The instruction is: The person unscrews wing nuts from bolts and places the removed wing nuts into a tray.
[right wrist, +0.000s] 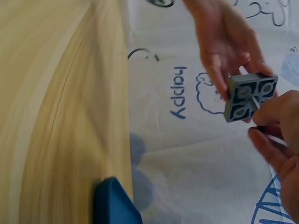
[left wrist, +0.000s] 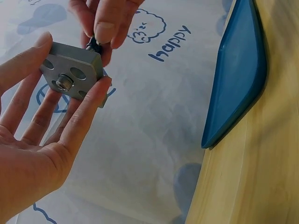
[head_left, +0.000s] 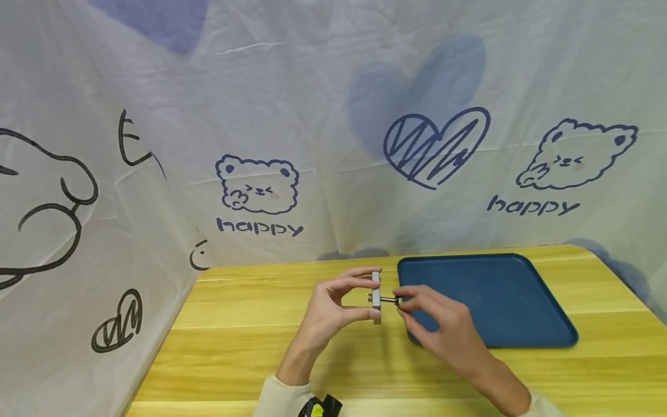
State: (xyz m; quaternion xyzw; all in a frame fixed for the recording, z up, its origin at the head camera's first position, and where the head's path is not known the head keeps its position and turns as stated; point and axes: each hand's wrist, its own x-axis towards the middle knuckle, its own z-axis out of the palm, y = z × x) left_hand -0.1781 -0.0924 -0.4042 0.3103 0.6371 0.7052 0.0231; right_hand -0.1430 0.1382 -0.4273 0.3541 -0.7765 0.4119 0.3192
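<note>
Above the wooden table, my left hand [head_left: 323, 310] grips a square grey metal plate [head_left: 376, 284] by its edges, thumb on one edge and fingers on the opposite one. The left wrist view shows round holes in its face and a bolt head [left wrist: 64, 82] at the centre. The bolt's shank [head_left: 387, 299] sticks out of the other side, toward my right hand [head_left: 443, 318]. There my right thumb and fingers pinch a small black part [left wrist: 95, 45] at the shank's end; its exact kind is mostly hidden. Recessed pockets mark the plate's back [right wrist: 247, 88] in the right wrist view.
A dark blue rectangular tray [head_left: 495, 301] lies on the right of the table [head_left: 234, 330], partly behind my right hand. A pale cloth [head_left: 333, 116] with printed bears and hearts hangs behind the table and along its left side.
</note>
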